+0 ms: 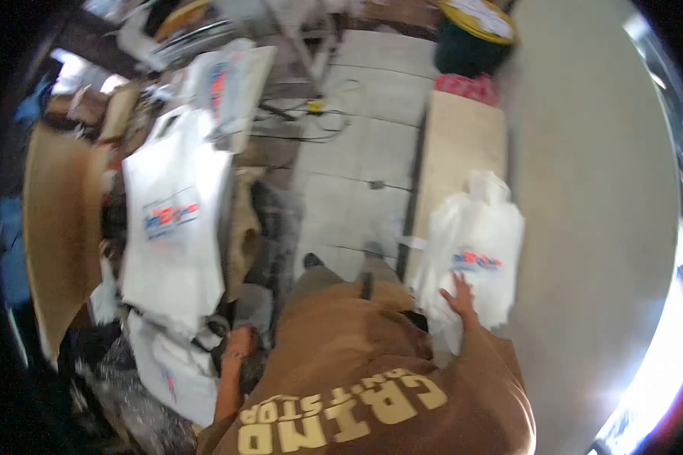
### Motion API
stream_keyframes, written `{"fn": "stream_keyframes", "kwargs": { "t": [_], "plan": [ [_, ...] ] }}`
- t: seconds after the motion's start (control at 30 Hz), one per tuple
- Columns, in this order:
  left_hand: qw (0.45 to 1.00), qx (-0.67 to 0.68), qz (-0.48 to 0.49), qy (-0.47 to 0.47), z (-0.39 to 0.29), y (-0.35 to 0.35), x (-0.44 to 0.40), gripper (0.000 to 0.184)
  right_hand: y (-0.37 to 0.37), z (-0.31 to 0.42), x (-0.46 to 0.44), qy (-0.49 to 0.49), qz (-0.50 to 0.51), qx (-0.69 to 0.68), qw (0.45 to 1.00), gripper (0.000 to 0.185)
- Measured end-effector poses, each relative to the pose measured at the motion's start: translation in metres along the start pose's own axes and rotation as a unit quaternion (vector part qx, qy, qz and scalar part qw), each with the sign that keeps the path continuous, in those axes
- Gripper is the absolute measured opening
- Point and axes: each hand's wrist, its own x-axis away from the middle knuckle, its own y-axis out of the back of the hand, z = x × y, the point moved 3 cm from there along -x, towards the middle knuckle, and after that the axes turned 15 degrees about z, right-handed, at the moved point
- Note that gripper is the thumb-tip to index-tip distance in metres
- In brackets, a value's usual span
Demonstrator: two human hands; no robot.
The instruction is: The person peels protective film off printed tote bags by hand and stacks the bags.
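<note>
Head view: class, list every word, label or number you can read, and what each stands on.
"GRIND": brown top.
"ON'T STOP": same top; its first letter is unclear.
Red-and-blue print, white bag by the right hand: too blurred to read.
Coloured prints, white bags at left: too blurred to read.

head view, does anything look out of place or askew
A dark cable lies in loose loops on the tiled floor, where it might trip someone. On the left, the lower white bag sits askew, its print tilted more steeply than on the upper white bag.
</note>
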Motion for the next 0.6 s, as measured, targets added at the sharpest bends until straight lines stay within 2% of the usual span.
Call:
{"fn": "stream_keyframes", "kwargs": {
  "t": [0.07, 0.1, 0.13, 0.17, 0.2, 0.27, 0.3, 0.37, 0.4, 0.43, 0.47, 0.5, 0.53, 0.6],
  "plan": [
    [0.998, -0.017, 0.041, -0.033, -0.003, 0.002, 0.014, 0.031, 0.029, 0.028, 0.010, 0.047, -0.112, 0.022, 0.992, 0.071],
    [0.986, -0.137, 0.005, -0.098, -0.032, 0.017, 0.036, 0.032, 0.047, 0.041, 0.011, 0.023, -0.123, 0.043, 0.991, 0.063],
    [0.992, -0.046, 0.067, -0.100, -0.062, 0.040, 0.056, 0.030, 0.075, 0.074, 0.024, 0.045, -0.152, -0.038, 0.987, 0.060],
    [0.985, 0.045, 0.129, -0.108, -0.089, 0.071, 0.077, 0.027, 0.074, 0.072, 0.016, 0.054, -0.253, 0.030, 0.965, 0.057],
    [0.967, 0.136, 0.138, -0.166, -0.107, 0.097, 0.100, 0.025, 0.076, 0.091, 0.005, 0.070, -0.251, 0.034, 0.965, 0.057],
    [0.899, 0.276, 0.150, -0.305, -0.110, 0.144, 0.121, 0.024, 0.088, 0.134, -0.008, 0.136, -0.345, 0.062, 0.927, 0.051],
    [0.893, 0.327, 0.110, -0.290, -0.113, 0.173, 0.136, 0.024, 0.093, 0.167, -0.018, 0.202, -0.335, 0.046, 0.919, 0.047],
    [0.933, 0.272, -0.119, -0.205, -0.092, 0.229, 0.137, 0.019, 0.092, 0.248, -0.038, 0.245, -0.222, -0.066, 0.942, 0.047],
    [0.902, 0.295, -0.203, -0.242, -0.064, 0.251, 0.115, 0.018, 0.094, 0.301, -0.031, 0.279, -0.087, -0.156, 0.944, 0.043],
    [0.897, 0.223, -0.310, -0.225, -0.042, 0.278, 0.101, 0.018, 0.063, 0.316, -0.070, 0.321, -0.044, -0.171, 0.931, 0.039],
    [0.857, 0.162, -0.423, -0.245, -0.018, 0.298, 0.078, 0.024, 0.062, 0.365, -0.060, 0.347, 0.030, -0.177, 0.921, 0.044],
    [0.854, 0.218, -0.423, -0.211, -0.004, 0.315, 0.066, 0.041, 0.061, 0.432, -0.032, 0.370, 0.104, -0.180, 0.906, 0.048],
    [0.851, 0.217, -0.428, -0.215, 0.004, 0.330, 0.057, 0.041, 0.062, 0.484, -0.002, 0.401, 0.154, -0.225, 0.874, 0.055],
    [0.809, -0.033, -0.554, -0.195, 0.011, 0.352, 0.049, 0.064, 0.056, 0.565, 0.054, 0.436, 0.225, -0.298, 0.819, 0.067]
  ]
}}
